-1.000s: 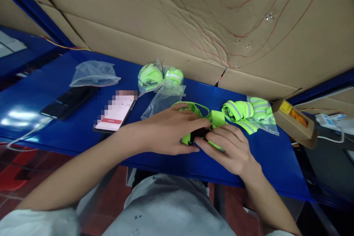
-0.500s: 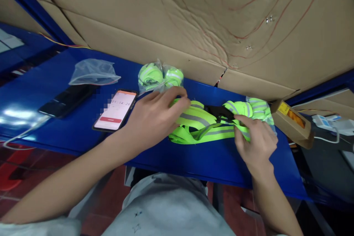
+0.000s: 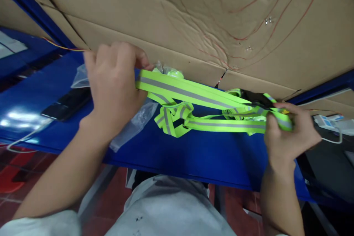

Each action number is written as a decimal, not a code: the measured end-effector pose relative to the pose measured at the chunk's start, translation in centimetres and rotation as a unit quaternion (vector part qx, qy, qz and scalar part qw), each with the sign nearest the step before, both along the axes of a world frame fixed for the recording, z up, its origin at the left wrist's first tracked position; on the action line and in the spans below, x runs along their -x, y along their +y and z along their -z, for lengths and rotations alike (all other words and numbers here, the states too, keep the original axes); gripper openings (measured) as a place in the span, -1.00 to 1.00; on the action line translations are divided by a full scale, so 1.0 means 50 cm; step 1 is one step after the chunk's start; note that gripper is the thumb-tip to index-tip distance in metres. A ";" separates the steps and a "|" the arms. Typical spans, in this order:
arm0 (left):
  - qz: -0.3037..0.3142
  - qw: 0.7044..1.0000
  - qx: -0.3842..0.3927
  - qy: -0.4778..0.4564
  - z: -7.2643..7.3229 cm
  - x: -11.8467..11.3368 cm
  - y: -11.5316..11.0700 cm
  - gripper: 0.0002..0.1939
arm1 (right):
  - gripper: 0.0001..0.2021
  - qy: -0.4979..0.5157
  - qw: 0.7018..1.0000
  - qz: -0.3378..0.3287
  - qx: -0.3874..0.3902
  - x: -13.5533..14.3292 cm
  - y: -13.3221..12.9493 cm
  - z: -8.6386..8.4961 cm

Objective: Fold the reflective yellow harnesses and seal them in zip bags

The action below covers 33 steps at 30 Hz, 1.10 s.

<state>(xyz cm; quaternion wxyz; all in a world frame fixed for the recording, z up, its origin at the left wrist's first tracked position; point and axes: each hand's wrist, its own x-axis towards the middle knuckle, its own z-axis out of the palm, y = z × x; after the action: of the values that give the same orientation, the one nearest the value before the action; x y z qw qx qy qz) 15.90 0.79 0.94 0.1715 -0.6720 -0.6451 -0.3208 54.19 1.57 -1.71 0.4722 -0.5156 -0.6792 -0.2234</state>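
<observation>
A neon-green reflective strap [image 3: 188,93] with a grey stripe is stretched above the blue table between my two hands. My left hand [image 3: 113,81] is closed around its left end, with the fingertips partly hidden. At the other end, my right hand [image 3: 290,132] pinches the strap close to a black plastic piece [image 3: 258,99], which looks like a buckle. A looped, tangled part of the strap [image 3: 174,120] hangs beneath the taut length. Below my left forearm and hand a clear plastic bag [image 3: 135,125] lies on the table.
Bagged green straps [image 3: 175,73] sit against the cardboard wall [image 3: 166,25], partly covered. A black phone-like device [image 3: 68,103] with a white cable [image 3: 30,142] lies at the left beside another clear bag [image 3: 80,77]. The blue table's [image 3: 193,158] front edge runs close to my body.
My hands have moved apart, the left one up and leftward, the right one rightward. The strap, bunched before, is now pulled out long. My left hand has closed on it. The lit phone is now hidden.
</observation>
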 end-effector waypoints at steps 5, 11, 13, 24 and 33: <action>0.159 0.978 0.128 0.041 0.083 -0.001 0.022 -0.49 | -0.68 0.164 0.985 0.015 -0.058 -0.034 0.037 0.005; 0.050 0.983 0.152 0.090 0.130 0.010 -0.111 -0.28 | -0.66 0.208 0.974 -0.017 -0.090 -0.062 0.076 0.064; 0.013 0.978 0.172 0.115 0.144 0.017 -0.150 -0.44 | -0.64 0.215 0.969 -0.038 -0.112 -0.067 0.083 0.074; -0.057 0.962 0.187 0.193 0.172 -0.018 -0.141 -0.61 | -0.74 0.241 0.967 -0.084 0.000 0.006 0.058 0.088; 0.123 0.978 0.029 0.168 0.054 -0.022 -0.035 -0.60 | -0.83 0.195 0.963 -0.132 0.129 0.059 0.024 0.106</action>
<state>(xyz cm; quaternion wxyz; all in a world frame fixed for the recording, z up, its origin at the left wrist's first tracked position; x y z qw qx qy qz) 16.99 -0.95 -1.75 0.2171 -0.7951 -0.5283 -0.2037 51.25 2.75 -6.99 0.5505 -0.5115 -0.6589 0.0349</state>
